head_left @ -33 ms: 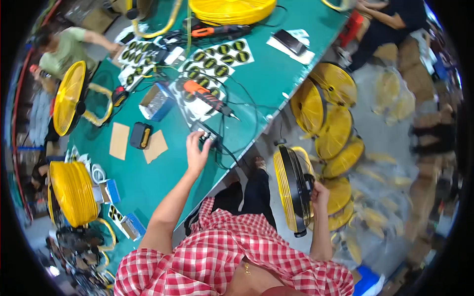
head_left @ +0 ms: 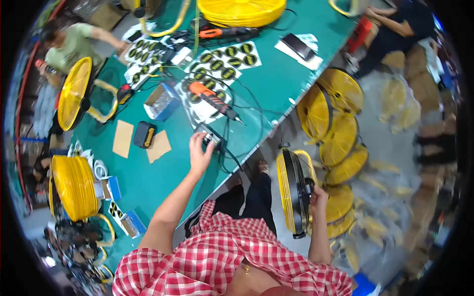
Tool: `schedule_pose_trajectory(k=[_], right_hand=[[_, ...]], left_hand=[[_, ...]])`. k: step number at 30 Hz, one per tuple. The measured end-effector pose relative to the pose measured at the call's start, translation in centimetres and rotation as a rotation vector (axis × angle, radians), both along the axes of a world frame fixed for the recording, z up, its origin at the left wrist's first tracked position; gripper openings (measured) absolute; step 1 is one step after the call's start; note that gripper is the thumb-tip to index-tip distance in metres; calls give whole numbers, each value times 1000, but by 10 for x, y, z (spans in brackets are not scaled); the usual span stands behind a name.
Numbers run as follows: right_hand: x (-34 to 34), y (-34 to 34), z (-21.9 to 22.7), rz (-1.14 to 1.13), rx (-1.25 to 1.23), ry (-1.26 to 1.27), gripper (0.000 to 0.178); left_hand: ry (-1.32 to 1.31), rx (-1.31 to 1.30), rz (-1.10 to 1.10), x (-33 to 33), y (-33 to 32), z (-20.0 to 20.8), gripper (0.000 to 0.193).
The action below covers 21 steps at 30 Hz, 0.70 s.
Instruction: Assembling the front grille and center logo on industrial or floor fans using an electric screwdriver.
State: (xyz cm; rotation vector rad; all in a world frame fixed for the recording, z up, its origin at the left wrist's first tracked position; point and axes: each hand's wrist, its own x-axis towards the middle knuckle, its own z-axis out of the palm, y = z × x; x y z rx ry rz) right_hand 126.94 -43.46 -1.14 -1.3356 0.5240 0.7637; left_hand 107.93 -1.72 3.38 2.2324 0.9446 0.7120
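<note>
My left hand [head_left: 201,157] reaches over the green table with its fingers bent onto a small black box [head_left: 216,143] that has cables running from it. Thumb and fingertips rest on the box's top and side. What lies under the fingertips is too small to make out. Beside the table's edge, my right hand [head_left: 319,197] is closed on the back of a round fan [head_left: 291,190] with a yellow grille and black body. The fan hangs upright, edge toward me, above the floor. Near the box lies an orange and black electric screwdriver [head_left: 215,101].
On the table [head_left: 173,180] are sticker sheets [head_left: 217,64], a blue box of small parts [head_left: 163,102], a battery pack [head_left: 144,134], cardboard pieces [head_left: 122,139] and a phone [head_left: 297,47]. Yellow fans [head_left: 338,138] cover the floor at right. Two people sit across the table.
The view has shifted slightly, so the table's things sit a little further right in the picture. My left hand remains at the black box, and my right hand still grips the fan.
</note>
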Motion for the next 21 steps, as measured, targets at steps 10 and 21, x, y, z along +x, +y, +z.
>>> schedule_pose_trajectory(k=[10,21], right_hand=[[85,38,-251,115,117,253,23],[180,18,-311,-3,-233,29,29]], left_hand=[[247,133,226,41,14,-28,45],[408,402,-192,158,66,38,45]])
